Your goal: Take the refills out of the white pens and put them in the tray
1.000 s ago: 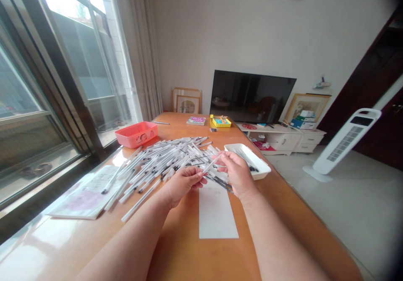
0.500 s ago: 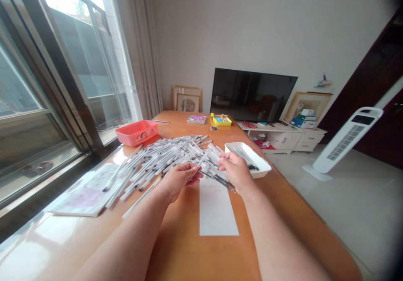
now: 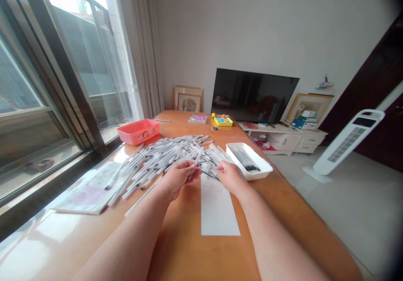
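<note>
My left hand (image 3: 184, 173) is closed around a translucent white pen barrel (image 3: 199, 156), which tilts up from its fingers. To its right, my right hand (image 3: 231, 174) is pinched at the ends of thin dark pen refills (image 3: 209, 174); how many are between its fingertips is hidden. Beneath and beyond both hands spreads a large heap of clear pen barrels (image 3: 157, 159), several with black ends. A white sheet of paper (image 3: 219, 214) lies just below the right hand. Right beside that hand stands a white tray (image 3: 265, 169) holding a bunch of black-tipped refills (image 3: 245, 157).
A red plastic box (image 3: 138, 133) is at the table's left edge, with a printed booklet (image 3: 85, 195) nearer me. At the far end are a small magazine (image 3: 197, 119) and a yellow box (image 3: 223, 121). The table's right edge runs past the tray.
My right hand has moved down and left from beside the tray to the refills, its fingers now closed. My left hand still holds the barrel, now tilted more upright.
</note>
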Demonstrator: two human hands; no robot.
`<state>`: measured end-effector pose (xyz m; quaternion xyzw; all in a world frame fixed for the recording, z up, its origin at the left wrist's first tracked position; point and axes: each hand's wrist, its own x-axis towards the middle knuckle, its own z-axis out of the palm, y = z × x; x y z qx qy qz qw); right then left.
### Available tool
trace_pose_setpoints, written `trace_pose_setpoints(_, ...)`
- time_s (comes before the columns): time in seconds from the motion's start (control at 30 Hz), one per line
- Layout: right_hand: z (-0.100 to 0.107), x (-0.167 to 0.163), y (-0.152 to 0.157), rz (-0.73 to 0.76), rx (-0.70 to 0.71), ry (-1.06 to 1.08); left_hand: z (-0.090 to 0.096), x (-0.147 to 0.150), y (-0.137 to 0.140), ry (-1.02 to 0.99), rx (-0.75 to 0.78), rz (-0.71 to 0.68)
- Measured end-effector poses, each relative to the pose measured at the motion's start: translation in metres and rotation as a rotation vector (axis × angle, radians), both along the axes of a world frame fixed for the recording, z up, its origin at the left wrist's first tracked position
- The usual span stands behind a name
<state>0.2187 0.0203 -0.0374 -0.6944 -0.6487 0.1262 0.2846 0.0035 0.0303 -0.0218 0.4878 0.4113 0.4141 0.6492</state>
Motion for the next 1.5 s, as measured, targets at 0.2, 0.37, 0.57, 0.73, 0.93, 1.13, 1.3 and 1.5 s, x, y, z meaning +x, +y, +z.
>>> trace_pose_setpoints(0.2, -0.004, 0.002, -0.002, 0.055, -0.057, -0.021, 0.000, -0.002, 0.001, -0.017, 0.004, 0.008)
trace_pose_setpoints(0.37, -0.001, -0.006, -0.005, 0.101, -0.071, -0.074, 0.002, -0.003, 0.002, -0.019, 0.011, 0.034)
trace_pose_setpoints(0.57, 0.001, -0.014, -0.008, 0.084, -0.053, -0.153, 0.003, -0.004, 0.002, -0.025, -0.001, 0.054)
trace_pose_setpoints(0.73, 0.003, -0.012, -0.007, 0.064, -0.083, -0.144, 0.004, -0.005, 0.002, -0.032, -0.006, 0.067)
trace_pose_setpoints(0.93, 0.005, -0.010, -0.007, 0.034, -0.060, -0.127, 0.005, -0.007, 0.002, -0.037, -0.005, 0.096)
trace_pose_setpoints(1.13, 0.005, -0.007, -0.004, -0.030, -0.013, -0.128, 0.006, -0.007, 0.001, -0.035, -0.005, 0.114)
trace_pose_setpoints(1.3, 0.004, -0.003, -0.003, -0.028, 0.003, -0.126, 0.007, -0.007, 0.001, -0.041, -0.003, 0.118)
trace_pose_setpoints(1.5, 0.000, -0.005, 0.000, -0.012, -0.001, -0.134, 0.007, -0.008, 0.002, -0.053, -0.005, 0.122)
